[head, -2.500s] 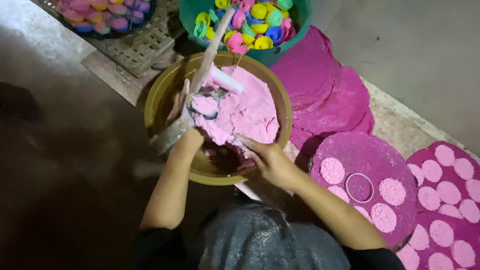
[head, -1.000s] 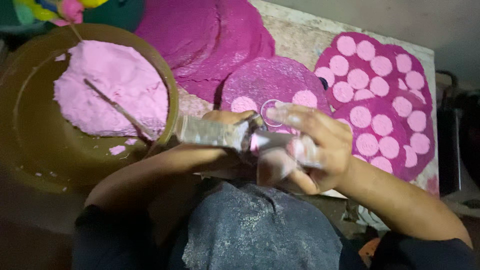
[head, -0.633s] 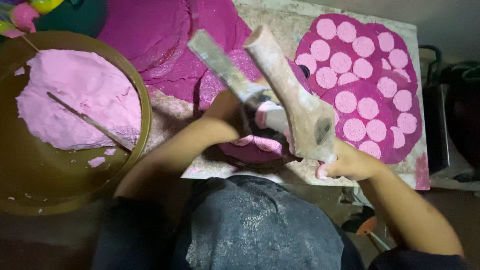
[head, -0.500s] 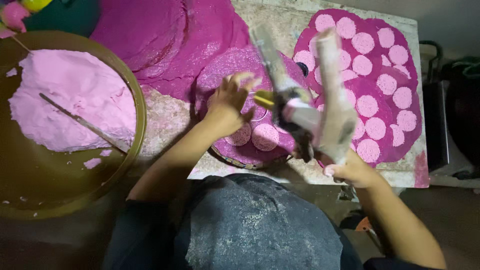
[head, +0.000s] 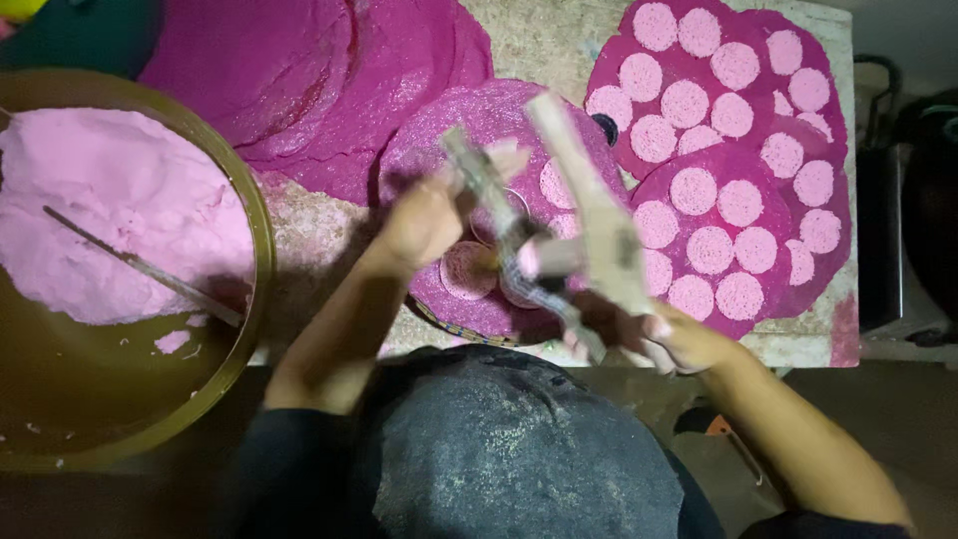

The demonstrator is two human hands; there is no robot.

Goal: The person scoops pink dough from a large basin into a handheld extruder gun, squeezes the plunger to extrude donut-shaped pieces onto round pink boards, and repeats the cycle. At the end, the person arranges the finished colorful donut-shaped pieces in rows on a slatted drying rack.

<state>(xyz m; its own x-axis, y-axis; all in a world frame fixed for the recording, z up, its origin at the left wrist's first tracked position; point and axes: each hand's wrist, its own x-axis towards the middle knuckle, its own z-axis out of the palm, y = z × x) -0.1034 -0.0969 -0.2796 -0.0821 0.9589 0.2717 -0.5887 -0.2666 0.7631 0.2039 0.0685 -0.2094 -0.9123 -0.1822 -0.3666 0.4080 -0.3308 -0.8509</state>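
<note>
My right hand grips the lower end of a wooden, paste-caked press tool that slants up over a round magenta mat. My left hand holds a second flat wooden stick of the tool above the same mat. A ring-shaped mould sits between the two sticks, blurred by motion. Pale pink discs lie on the mat under the hands. A wide olive bowl at the left holds a mound of pink paste with a thin stick lying in it.
Two more magenta mats covered with several pale pink discs lie at the right on a speckled slab. Bare magenta mats are stacked at the top left. A dark container stands beyond the slab's right edge.
The view has shifted from the bowl to the mats. Both hands carried the tool from the paste over to the round mat, and it has swung lower and leftward in the last half second.
</note>
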